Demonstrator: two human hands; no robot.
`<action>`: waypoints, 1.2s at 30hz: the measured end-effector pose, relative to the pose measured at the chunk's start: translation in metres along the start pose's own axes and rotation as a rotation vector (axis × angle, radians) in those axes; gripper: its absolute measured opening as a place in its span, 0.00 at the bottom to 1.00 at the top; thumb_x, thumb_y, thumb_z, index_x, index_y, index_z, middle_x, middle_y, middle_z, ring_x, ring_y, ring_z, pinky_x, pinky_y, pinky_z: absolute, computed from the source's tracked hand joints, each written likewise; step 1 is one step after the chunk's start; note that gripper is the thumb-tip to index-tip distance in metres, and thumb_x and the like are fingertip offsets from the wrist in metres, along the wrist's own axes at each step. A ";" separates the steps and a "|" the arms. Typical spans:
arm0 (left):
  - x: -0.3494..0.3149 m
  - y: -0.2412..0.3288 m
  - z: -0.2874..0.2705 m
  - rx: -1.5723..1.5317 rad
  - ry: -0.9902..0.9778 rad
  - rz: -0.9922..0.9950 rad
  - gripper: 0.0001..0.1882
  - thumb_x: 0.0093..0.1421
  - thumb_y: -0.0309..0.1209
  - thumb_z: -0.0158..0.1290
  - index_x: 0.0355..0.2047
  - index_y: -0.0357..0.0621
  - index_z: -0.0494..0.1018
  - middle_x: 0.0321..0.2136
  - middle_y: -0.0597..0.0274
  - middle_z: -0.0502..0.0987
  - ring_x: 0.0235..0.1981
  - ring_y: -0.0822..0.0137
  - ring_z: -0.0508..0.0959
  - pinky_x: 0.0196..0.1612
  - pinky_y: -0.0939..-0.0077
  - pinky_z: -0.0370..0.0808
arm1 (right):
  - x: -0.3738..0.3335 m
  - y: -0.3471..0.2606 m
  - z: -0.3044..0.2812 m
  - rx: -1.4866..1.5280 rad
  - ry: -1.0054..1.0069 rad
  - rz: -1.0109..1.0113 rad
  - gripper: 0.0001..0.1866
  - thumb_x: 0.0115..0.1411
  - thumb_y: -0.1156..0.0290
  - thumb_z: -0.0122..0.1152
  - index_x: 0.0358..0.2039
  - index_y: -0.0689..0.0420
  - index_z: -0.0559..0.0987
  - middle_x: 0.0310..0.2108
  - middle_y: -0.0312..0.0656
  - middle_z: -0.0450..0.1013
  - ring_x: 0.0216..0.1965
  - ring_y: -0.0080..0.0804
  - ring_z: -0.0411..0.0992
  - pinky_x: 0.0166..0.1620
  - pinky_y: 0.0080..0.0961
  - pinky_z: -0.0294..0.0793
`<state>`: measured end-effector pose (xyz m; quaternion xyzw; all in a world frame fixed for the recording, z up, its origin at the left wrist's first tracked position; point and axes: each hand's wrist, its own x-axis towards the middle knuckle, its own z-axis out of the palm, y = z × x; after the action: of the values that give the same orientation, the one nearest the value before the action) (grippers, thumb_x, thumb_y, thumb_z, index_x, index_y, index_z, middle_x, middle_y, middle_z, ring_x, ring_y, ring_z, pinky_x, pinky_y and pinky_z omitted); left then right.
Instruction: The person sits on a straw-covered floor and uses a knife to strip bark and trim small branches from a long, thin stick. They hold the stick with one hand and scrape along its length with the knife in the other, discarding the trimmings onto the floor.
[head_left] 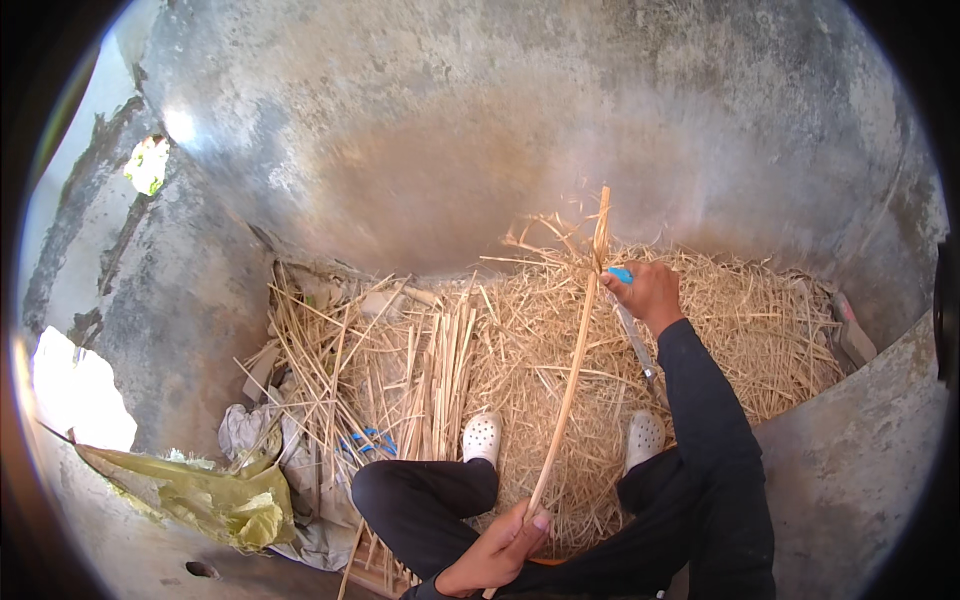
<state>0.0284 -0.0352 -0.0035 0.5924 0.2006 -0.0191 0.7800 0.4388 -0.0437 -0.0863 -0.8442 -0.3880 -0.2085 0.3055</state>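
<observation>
My left hand is closed round the near end of a long, pale bamboo strip. The strip slants up and away from me, slightly to the right. Curled shavings stick out near its far end. Up there my right hand is closed on a knife with a blue handle, with thumb and fingers at the strip. Below that hand a narrow greyish blade points down towards my right shoe; the fingers hide where it meets the handle.
A thick layer of shavings covers the floor around my white clogs. Several cut strips lie to the left, beside a yellowish plastic sheet and pale cloth. A stained concrete wall rises in front.
</observation>
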 end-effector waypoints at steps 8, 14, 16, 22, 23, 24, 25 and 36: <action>0.026 -0.003 -0.032 0.067 0.091 0.020 0.17 0.73 0.39 0.38 0.29 0.44 0.63 0.18 0.76 0.57 0.19 0.82 0.56 0.23 0.86 0.54 | -0.011 -0.027 -0.014 0.501 -0.444 0.292 0.44 0.56 0.24 0.41 0.08 0.57 0.67 0.06 0.39 0.58 0.08 0.33 0.57 0.16 0.35 0.61; 0.034 0.022 -0.038 0.064 0.159 0.097 0.18 0.73 0.41 0.36 0.29 0.44 0.62 0.18 0.75 0.57 0.19 0.82 0.54 0.23 0.85 0.53 | -0.061 -0.114 -0.071 0.486 -0.260 -0.257 0.40 0.56 0.28 0.47 0.09 0.53 0.71 0.07 0.39 0.63 0.08 0.34 0.62 0.15 0.32 0.60; 0.036 0.026 -0.034 0.086 0.123 0.133 0.17 0.73 0.41 0.37 0.30 0.44 0.62 0.18 0.75 0.57 0.20 0.82 0.55 0.23 0.85 0.54 | -0.076 -0.128 -0.075 0.316 -0.259 -0.425 0.38 0.55 0.28 0.50 0.10 0.52 0.73 0.08 0.39 0.65 0.09 0.36 0.65 0.15 0.33 0.62; 0.027 0.040 -0.020 0.187 0.133 0.096 0.15 0.73 0.38 0.39 0.32 0.43 0.63 0.20 0.76 0.58 0.20 0.82 0.55 0.24 0.85 0.56 | -0.052 -0.105 -0.061 0.241 -0.150 -0.244 0.39 0.52 0.25 0.49 0.12 0.51 0.76 0.07 0.38 0.66 0.08 0.34 0.67 0.15 0.33 0.64; 0.028 0.040 -0.019 0.197 0.139 0.088 0.15 0.73 0.38 0.38 0.32 0.42 0.63 0.20 0.75 0.59 0.20 0.82 0.56 0.24 0.84 0.57 | -0.055 -0.110 -0.061 0.274 -0.121 -0.251 0.39 0.52 0.25 0.49 0.11 0.51 0.76 0.07 0.37 0.66 0.08 0.33 0.66 0.14 0.33 0.63; 0.029 0.038 -0.018 0.206 0.145 0.081 0.15 0.73 0.38 0.38 0.32 0.41 0.63 0.19 0.74 0.59 0.20 0.81 0.58 0.24 0.83 0.58 | -0.060 -0.110 -0.067 0.287 -0.178 -0.306 0.39 0.51 0.24 0.50 0.11 0.52 0.76 0.06 0.37 0.65 0.07 0.32 0.65 0.13 0.31 0.62; 0.026 0.035 -0.018 0.217 0.164 0.066 0.15 0.73 0.38 0.38 0.33 0.41 0.63 0.19 0.73 0.60 0.20 0.81 0.59 0.24 0.82 0.59 | -0.059 -0.111 -0.068 0.256 -0.108 -0.347 0.39 0.50 0.24 0.51 0.10 0.52 0.75 0.06 0.36 0.65 0.07 0.32 0.64 0.13 0.31 0.62; 0.013 0.033 -0.010 0.601 0.124 0.099 0.15 0.72 0.39 0.40 0.35 0.38 0.62 0.15 0.56 0.67 0.13 0.58 0.68 0.20 0.65 0.64 | -0.020 -0.058 -0.044 -0.012 0.019 -0.229 0.39 0.51 0.24 0.49 0.08 0.50 0.70 0.06 0.37 0.62 0.08 0.34 0.65 0.13 0.31 0.61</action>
<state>0.0463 -0.0135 0.0208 0.8056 0.2042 -0.0035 0.5561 0.3761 -0.0541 -0.0458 -0.7941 -0.4778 -0.2524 0.2782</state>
